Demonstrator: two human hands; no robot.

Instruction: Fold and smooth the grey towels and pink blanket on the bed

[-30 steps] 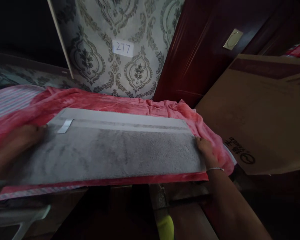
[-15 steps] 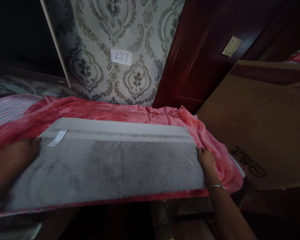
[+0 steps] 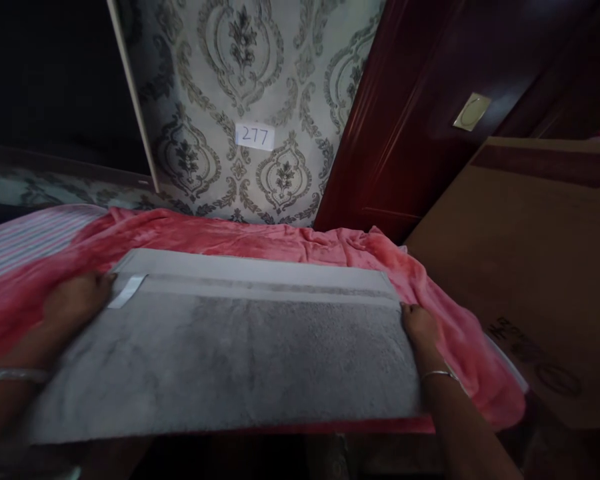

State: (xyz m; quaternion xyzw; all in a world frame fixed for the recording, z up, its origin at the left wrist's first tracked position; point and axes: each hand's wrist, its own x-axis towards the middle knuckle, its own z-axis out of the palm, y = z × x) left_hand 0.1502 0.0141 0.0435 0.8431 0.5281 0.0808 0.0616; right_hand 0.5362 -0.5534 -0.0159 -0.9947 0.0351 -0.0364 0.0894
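Note:
A grey plush towel (image 3: pixel 260 353) lies spread wide over a pink blanket, its smooth pale border band along the far side. Near its far left corner a small white label (image 3: pixel 129 291) shows. My left hand (image 3: pixel 83 297) has its fingers closed on the towel's left edge, close to that label. At the opposite side, my right hand (image 3: pixel 420 328) pinches the right edge just below the band. Both wrists wear a thin bracelet. The towel's near edge hangs at the blanket's front border.
The pink blanket (image 3: pixel 220 240) covers the surface, with a striped cloth (image 3: pixel 40 233) at left. A large cardboard box (image 3: pixel 520 267) stands at right. Behind are a patterned wall with a "277" paper (image 3: pixel 255 136), a dark screen (image 3: pixel 60 87) and a dark red door (image 3: pixel 405 100).
The view has shifted, so the scene sits lower and slightly right. My left hand has moved right and along the towel's edge toward its far corner. My right hand keeps hold of the right edge.

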